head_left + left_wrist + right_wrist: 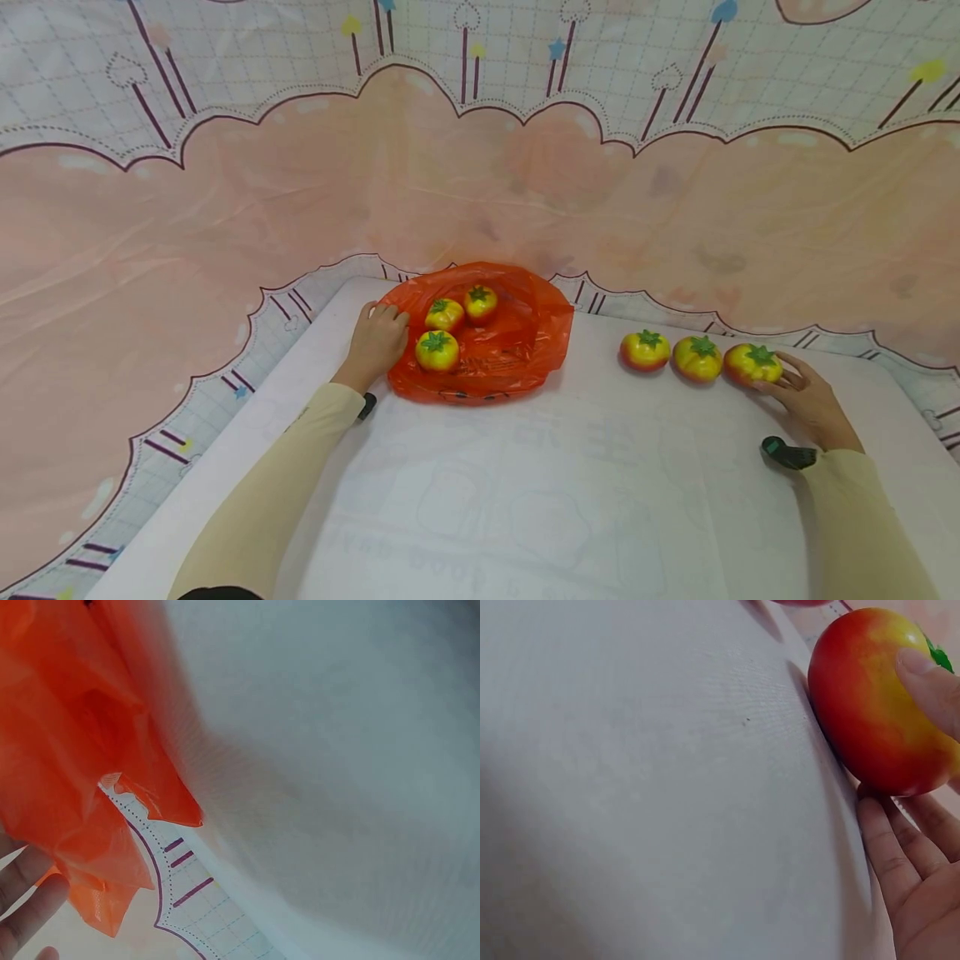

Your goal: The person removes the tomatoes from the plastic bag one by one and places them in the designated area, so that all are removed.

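A red plastic bag (517, 333) lies spread with its mouth open, and three yellow-red tomatoes with green tops sit in it; the front one (437, 352) is near its left side. My left hand (377, 342) grips the bag's left edge; in the left wrist view some of its fingers (34, 915) show beside the crumpled plastic. To the right, three similar tomatoes stand in a row on the table. My right hand (810, 404) holds the rightmost tomato (746, 363), thumb on its side and fingers around its far side, as the right wrist view shows.
The left tomato (645, 352) and middle tomato (697, 360) of the row stand close beside the held one. A white-covered table (525, 492) lies beneath everything. Behind it hangs a patterned pink and white cloth (480, 183).
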Demonstrator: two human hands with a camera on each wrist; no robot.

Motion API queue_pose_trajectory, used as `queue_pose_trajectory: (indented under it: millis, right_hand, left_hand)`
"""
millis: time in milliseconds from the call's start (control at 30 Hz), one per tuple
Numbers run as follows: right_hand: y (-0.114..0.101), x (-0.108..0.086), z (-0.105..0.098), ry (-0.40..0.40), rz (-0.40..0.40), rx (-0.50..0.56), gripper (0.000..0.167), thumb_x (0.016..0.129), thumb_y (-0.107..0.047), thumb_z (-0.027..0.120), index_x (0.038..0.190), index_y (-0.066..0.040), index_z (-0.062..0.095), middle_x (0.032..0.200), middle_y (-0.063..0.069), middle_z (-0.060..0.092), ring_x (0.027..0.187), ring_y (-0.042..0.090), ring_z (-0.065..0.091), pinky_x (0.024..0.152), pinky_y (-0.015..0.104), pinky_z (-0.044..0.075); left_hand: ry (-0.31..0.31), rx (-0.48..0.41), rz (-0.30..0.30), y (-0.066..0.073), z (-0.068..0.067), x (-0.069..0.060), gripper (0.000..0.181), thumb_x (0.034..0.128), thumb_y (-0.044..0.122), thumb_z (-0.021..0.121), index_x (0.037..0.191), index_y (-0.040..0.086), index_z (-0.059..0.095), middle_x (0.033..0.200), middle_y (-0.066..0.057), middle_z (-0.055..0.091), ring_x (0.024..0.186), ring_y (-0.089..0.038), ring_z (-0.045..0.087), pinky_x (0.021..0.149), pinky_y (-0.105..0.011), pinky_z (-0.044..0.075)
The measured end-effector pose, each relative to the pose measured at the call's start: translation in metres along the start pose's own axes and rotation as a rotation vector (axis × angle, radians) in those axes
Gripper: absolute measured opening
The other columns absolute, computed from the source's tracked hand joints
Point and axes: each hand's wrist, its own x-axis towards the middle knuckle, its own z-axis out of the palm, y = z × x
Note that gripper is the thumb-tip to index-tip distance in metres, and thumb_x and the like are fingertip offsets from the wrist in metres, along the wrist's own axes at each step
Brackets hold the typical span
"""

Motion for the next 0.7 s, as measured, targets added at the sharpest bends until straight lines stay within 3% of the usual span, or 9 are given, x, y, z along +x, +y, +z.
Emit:
queue_pose_trajectory:
  millis: [267, 467, 600, 700]
  right_hand:
    - [0.003, -0.003, -0.003, -0.003, -0.014, 0.042, 0.097, 0.087, -0.052, 0.056, 0.149, -0.024, -0.013, 0.153, 0.026, -0.007, 0.138, 0.051, 0.003, 0.109, 0.065, 0.013]
    - [0.007, -0.005, -0.009, -0.033, -0.031, 0.050, 0.097, 0.087, -0.050, 0.058, 0.146, -0.034, -0.017, 0.154, 0.026, -0.007, 0.138, 0.051, 0.006, 0.107, 0.065, 0.019]
    - [0.008, -0.008, -0.013, -0.043, -0.055, 0.028, 0.096, 0.088, -0.049, 0.056, 0.146, -0.033, -0.018, 0.154, 0.026, -0.004, 0.138, 0.050, 0.010, 0.104, 0.055, 0.028]
    - [0.010, -0.009, -0.017, -0.056, -0.066, 0.039, 0.094, 0.089, -0.047, 0.056, 0.146, -0.035, -0.019, 0.155, 0.023, -0.005, 0.140, 0.047, 0.011, 0.099, 0.042, 0.040]
  left_hand:
    - [-0.006, 0.009, 0.008, 0.001, -0.001, 0.000, 0.022, 0.0869, 0.017, 0.064, 0.103, 0.002, 0.064, 0.102, -0.016, 0.065, 0.104, -0.033, 0.056, 0.106, -0.054, 0.036]
    - [-0.002, 0.005, 0.015, 0.000, 0.000, 0.000, 0.021, 0.0867, 0.016, 0.064, 0.103, 0.002, 0.065, 0.101, -0.016, 0.065, 0.103, -0.033, 0.057, 0.106, -0.054, 0.036]
    - [0.004, 0.005, 0.021, 0.000, 0.000, 0.000, 0.020, 0.0868, 0.015, 0.064, 0.102, 0.002, 0.065, 0.100, -0.016, 0.065, 0.102, -0.033, 0.057, 0.105, -0.054, 0.036]
    - [0.005, 0.004, 0.021, 0.001, -0.001, -0.001, 0.020, 0.0870, 0.014, 0.063, 0.102, 0.001, 0.065, 0.101, -0.017, 0.065, 0.103, -0.033, 0.057, 0.106, -0.054, 0.036]
